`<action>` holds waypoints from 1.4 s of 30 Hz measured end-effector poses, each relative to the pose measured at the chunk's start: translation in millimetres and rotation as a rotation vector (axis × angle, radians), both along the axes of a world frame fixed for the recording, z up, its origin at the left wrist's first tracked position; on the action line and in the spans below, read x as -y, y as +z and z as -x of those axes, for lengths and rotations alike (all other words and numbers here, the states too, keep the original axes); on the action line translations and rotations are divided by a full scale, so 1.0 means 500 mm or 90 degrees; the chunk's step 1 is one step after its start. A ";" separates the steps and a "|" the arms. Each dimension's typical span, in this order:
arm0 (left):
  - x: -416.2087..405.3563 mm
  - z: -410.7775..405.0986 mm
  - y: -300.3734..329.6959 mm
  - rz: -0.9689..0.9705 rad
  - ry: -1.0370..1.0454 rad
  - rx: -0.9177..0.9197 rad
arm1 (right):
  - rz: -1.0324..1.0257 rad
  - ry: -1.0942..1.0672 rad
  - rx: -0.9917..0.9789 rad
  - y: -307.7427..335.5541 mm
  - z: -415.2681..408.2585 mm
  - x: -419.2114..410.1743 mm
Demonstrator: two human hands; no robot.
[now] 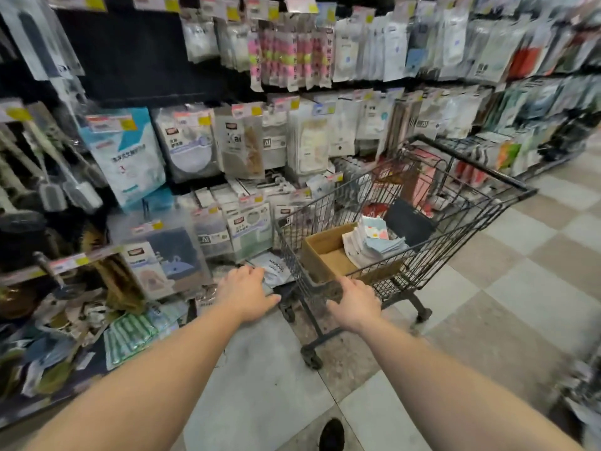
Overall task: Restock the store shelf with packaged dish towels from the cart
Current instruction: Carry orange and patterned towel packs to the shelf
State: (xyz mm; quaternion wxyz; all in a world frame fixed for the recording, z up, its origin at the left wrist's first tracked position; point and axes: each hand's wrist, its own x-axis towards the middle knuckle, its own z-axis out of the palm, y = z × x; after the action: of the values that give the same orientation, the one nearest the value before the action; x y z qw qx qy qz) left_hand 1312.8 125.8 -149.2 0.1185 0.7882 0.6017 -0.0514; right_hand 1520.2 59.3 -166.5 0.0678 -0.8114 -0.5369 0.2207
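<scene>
Beyond the right hand, whose grip clasps the near rim of the wire cart, pale floral packaged dish towels stand stacked in a cardboard box. Left hand hovers released beside the cart.

Left hand flat, fingers straight; right hand curled.

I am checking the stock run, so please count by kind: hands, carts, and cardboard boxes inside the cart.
Hands: 2, left hand and right hand
Carts: 1, the wire cart
Cardboard boxes in the cart: 1, the cardboard box
Total: 4
</scene>
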 end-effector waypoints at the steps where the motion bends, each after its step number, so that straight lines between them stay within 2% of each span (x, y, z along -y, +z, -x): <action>1: -0.021 -0.012 -0.009 0.008 0.001 0.000 | 0.007 -0.006 -0.007 -0.008 -0.015 -0.020; 10: -0.269 -0.122 -0.026 0.036 0.050 -0.017 | 0.034 -0.012 -0.018 -0.045 -0.202 -0.267; 19: -0.433 -0.333 -0.078 0.084 0.026 -0.022 | 0.040 -0.037 -0.009 -0.074 -0.384 -0.432; 32: -0.656 -0.500 -0.170 0.145 -0.102 -0.043 | 0.115 -0.153 -0.009 -0.159 -0.498 -0.568; 42: -0.840 -0.545 -0.224 0.205 -0.153 -0.023 | 0.169 -0.239 0.009 -0.197 -0.509 -0.708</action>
State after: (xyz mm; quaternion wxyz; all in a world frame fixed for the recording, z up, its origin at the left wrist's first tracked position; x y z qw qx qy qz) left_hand 1585.4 546.0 -261.1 0.2256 0.8240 0.4895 -0.1749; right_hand 1774.8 413.4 -265.2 -0.0033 -0.9003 -0.3433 0.2675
